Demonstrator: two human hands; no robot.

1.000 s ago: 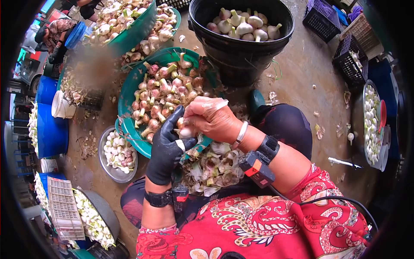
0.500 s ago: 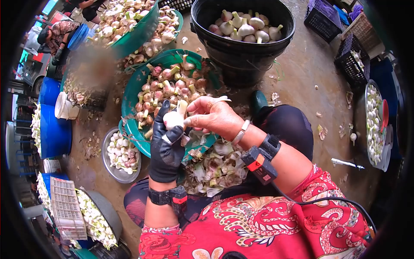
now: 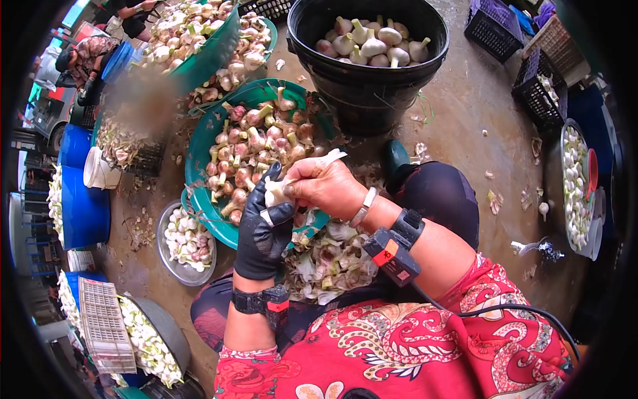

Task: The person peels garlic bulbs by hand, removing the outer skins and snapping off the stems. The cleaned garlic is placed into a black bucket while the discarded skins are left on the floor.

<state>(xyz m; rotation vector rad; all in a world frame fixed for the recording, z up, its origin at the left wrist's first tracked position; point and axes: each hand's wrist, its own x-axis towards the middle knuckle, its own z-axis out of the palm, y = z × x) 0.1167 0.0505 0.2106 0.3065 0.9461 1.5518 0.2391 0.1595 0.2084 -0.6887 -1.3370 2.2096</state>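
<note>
My left hand, in a black glove, is closed around a white garlic bulb. Bare, with a bracelet at the wrist, my right hand pinches the bulb's right side with thumb and fingers. Those fingers hide part of the bulb and its stem. A pale strip lies across the back of my right fingers. Beyond both hands is a green basin of unpeeled, reddish garlic bulbs. Below them, a heap of loose garlic skins lies between my legs.
A black bucket of cleaned bulbs stands ahead. A clear bowl of cloves sits at left, near a blue tub. A metal basin of white garlic is at far right. Another person sits at upper left.
My right hand has moved in to the left and now pinches the bulb, covering its stem. The bulb has tilted in my left hand, which has shifted slightly right.
</note>
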